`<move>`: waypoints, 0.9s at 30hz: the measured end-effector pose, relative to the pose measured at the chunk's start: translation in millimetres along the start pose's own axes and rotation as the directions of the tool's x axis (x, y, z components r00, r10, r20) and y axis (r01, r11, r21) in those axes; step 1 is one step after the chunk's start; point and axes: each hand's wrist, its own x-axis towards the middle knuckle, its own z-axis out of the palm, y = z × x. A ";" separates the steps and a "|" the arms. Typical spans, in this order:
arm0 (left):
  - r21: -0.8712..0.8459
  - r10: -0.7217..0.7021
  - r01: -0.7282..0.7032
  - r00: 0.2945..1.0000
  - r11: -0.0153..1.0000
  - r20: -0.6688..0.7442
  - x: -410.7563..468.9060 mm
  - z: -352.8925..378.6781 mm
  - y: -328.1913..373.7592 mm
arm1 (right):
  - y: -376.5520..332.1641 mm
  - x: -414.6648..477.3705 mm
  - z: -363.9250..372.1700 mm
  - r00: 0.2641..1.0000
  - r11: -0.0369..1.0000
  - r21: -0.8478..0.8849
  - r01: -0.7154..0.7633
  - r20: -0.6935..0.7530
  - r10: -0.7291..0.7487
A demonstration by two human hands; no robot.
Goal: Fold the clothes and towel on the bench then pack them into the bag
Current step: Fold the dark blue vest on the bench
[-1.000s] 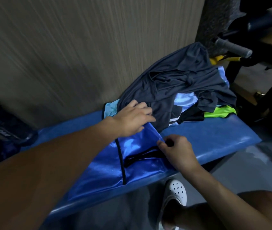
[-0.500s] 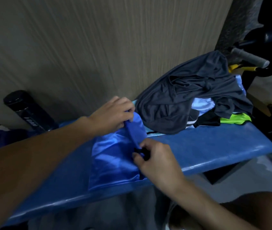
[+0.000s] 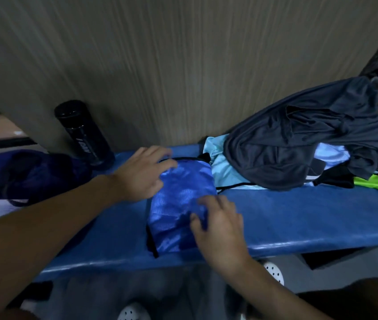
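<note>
Navy fabric at nine o'clock looks like the bag (image 3: 28,174). At centre of the counter (image 3: 298,218), your left hand (image 3: 141,174) rests flat, fingers spread, on the folded blue satin garment (image 3: 178,204). Your right hand (image 3: 220,227) presses its five o'clock corner, fingers loose, gripping nothing. This fold looks finished. Next, take a piece from the unfolded pile (image 3: 298,144) at two o'clock.

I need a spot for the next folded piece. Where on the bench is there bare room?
The widest bare patch of the bench is its front strip, right of the folded blue garment and in front of the clothes pile. The left is crowded: the bottle, the bag and the left hand with its forearm.
</note>
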 end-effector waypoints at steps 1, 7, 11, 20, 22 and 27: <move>-0.071 -0.038 0.038 0.999 0.997 0.000 5.7 -0.4 5.9 | 7.3 -1.4 -0.6 0.994 0.995 -0.007 -0.097 -0.041 0.097; -0.195 -0.099 0.161 0.952 0.967 0.290 45.2 14.4 34.6 | 34.8 -16.4 -2.2 0.939 0.944 -0.107 -0.311 0.122 0.323; -0.180 -0.165 0.256 0.900 0.950 0.404 32.7 29.8 32.0 | 38.8 -13.9 0.7 0.960 0.969 -0.075 -0.238 0.132 0.246; 0.076 -0.474 0.471 0.880 0.879 0.017 -24.3 25.2 29.2 | 60.7 44.8 -3.0 0.984 0.984 0.015 -0.179 -0.010 0.180; 0.056 -0.328 0.334 0.940 0.941 -0.099 -20.6 22.4 30.2 | 59.5 48.8 0.2 0.987 0.988 0.028 -0.154 -0.036 0.155; -0.076 -0.232 0.258 0.940 0.963 0.248 -7.3 35.8 41.1 | 61.4 53.7 4.0 0.984 0.985 0.013 -0.170 -0.047 0.170</move>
